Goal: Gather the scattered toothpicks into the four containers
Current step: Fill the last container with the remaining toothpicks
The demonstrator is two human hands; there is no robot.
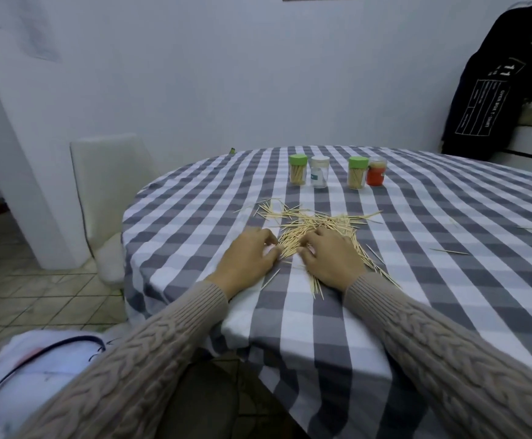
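Toothpicks (297,177) fill both green-lidded containers (357,173); white-lidded container (318,172) looks empty.

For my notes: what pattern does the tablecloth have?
Grey and white checks on the tablecloth, seen in the head view.

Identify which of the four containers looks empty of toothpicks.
The clear white-lidded container, second from left. Both green-lidded ones show toothpicks inside; the red container at the right end is opaque below.
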